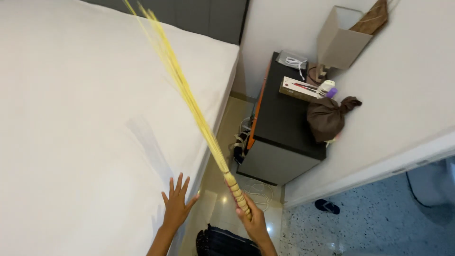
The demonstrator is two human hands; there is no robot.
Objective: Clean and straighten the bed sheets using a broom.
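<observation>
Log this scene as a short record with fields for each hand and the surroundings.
left hand: open, fingers spread, at the edge of the white bed
right hand: gripping the banded handle of a yellow straw broom, bristles raised over the bed
nightstand: dark, beside the bed; carries a brown bag, a flat box and a lamp
floor: a dark sandal

White bed (85, 118), dark nightstand (284, 137), pale walls (403, 85), glossy floor (222, 199), perhaps tiled

White bed (71, 118): bare sheet; left hand (176, 205) spread at edge.
</observation>
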